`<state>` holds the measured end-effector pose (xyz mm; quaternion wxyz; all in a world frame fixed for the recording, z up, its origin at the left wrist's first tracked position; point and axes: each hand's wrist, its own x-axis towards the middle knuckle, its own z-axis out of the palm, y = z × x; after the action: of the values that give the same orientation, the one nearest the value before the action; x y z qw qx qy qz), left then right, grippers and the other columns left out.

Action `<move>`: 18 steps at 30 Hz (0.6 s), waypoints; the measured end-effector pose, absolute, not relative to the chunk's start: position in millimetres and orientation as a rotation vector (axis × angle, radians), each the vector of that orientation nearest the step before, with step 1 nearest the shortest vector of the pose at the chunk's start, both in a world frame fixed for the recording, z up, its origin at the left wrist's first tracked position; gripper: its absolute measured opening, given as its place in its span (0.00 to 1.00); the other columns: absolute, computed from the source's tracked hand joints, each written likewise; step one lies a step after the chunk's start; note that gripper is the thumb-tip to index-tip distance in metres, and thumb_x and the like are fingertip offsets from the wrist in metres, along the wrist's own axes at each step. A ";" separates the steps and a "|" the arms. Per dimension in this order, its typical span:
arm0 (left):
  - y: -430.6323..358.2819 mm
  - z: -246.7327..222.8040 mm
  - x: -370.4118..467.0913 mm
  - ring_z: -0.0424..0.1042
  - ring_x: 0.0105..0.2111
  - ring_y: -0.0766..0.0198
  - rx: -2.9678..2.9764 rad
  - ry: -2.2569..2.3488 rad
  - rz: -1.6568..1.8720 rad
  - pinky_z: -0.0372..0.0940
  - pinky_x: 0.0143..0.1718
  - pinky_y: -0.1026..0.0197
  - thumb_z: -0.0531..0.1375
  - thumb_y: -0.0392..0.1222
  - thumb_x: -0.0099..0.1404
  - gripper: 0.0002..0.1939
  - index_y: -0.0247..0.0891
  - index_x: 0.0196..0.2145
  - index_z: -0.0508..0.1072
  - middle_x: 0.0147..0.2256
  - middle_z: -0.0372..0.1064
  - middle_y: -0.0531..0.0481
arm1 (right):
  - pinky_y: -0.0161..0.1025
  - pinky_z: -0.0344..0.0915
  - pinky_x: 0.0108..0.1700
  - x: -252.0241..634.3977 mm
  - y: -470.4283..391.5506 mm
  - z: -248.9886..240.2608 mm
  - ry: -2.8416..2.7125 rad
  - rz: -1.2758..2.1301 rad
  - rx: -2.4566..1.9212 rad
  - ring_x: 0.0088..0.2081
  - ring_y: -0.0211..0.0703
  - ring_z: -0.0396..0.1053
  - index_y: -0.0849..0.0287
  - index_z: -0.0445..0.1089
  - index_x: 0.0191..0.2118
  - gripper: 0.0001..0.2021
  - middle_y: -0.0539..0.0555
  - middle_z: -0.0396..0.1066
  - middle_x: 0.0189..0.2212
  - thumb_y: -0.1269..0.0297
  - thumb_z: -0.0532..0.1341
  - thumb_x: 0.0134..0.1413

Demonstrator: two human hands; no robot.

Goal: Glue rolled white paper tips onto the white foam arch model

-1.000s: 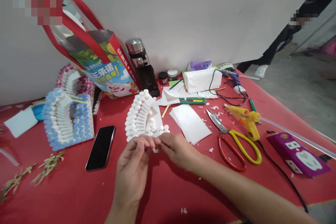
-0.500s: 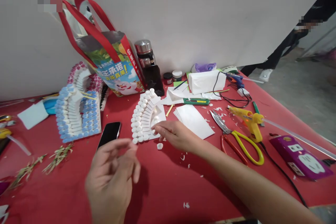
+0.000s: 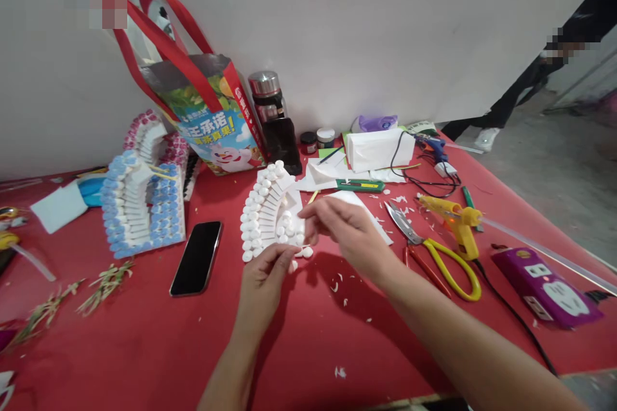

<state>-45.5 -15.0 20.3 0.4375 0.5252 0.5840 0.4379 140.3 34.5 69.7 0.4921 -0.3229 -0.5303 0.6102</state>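
Note:
My left hand is closed in a pinch, its fingertips in front of the lower edge of a white arched model. Rows of small white rounded pieces cover that model, with more inside its curve. Beside the fingertips is a small white rounded piece; whether they hold its thin end is unclear. My right hand hovers at the model's right side, fingers curled together and pointing left. Anything in its fingertips is too small or hidden to make out.
Left stand a blue-and-white model, a phone and dried sprigs. Behind are a shopping bag and flask. Right lie a green cutter, yellow-and-red-handled shears, a yellow glue gun and purple power strip.
My left hand has moved right and forward, from beside the phone to the model's lower edge. My right hand has shifted slightly right and up, uncovering white pieces inside the curve.

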 end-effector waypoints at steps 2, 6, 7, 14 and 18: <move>-19.0 15.7 -55.2 0.67 0.30 0.66 1.325 1.517 1.156 0.65 0.36 0.65 0.61 0.49 0.71 0.12 0.40 0.39 0.81 0.25 0.65 0.54 | 0.38 0.69 0.39 161.4 27.3 75.3 -1.224 1.312 -0.858 0.31 0.38 0.71 0.57 0.75 0.42 0.14 0.50 0.71 0.29 0.56 0.55 0.72; -32.3 18.4 -69.9 0.70 0.34 0.67 1.385 1.483 1.247 0.68 0.42 0.64 0.61 0.44 0.71 0.14 0.46 0.52 0.77 0.38 0.75 0.52 | 0.39 0.69 0.47 200.4 5.1 69.4 -1.345 1.115 -1.095 0.39 0.40 0.73 0.52 0.76 0.48 0.10 0.51 0.75 0.33 0.60 0.59 0.69; -35.6 20.8 -71.2 0.70 0.33 0.68 1.386 1.449 1.229 0.69 0.40 0.64 0.60 0.43 0.71 0.16 0.48 0.56 0.75 0.41 0.76 0.51 | 0.40 0.70 0.45 206.1 -1.7 63.9 -1.360 1.185 -1.124 0.38 0.41 0.73 0.51 0.76 0.49 0.10 0.51 0.75 0.33 0.59 0.60 0.68; -40.4 24.4 -66.2 0.67 0.60 0.56 1.654 1.374 1.007 0.62 0.64 0.50 0.62 0.42 0.70 0.23 0.54 0.61 0.68 0.60 0.66 0.48 | 0.39 0.73 0.42 219.1 -33.2 34.5 -1.372 1.491 -1.255 0.38 0.42 0.76 0.52 0.73 0.52 0.14 0.53 0.77 0.37 0.57 0.63 0.64; -35.8 30.7 -68.5 0.54 0.69 0.52 1.789 1.453 0.956 0.51 0.70 0.45 0.63 0.43 0.69 0.27 0.58 0.64 0.66 0.67 0.59 0.50 | 0.39 0.73 0.47 231.0 -34.7 42.9 -1.386 1.450 -1.273 0.42 0.43 0.77 0.51 0.74 0.51 0.13 0.53 0.77 0.40 0.57 0.65 0.63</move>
<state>-68.5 -35.8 30.7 0.3177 0.6798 0.5523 0.3632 231.0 -34.7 42.9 0.3737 -0.4969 -0.5411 0.5662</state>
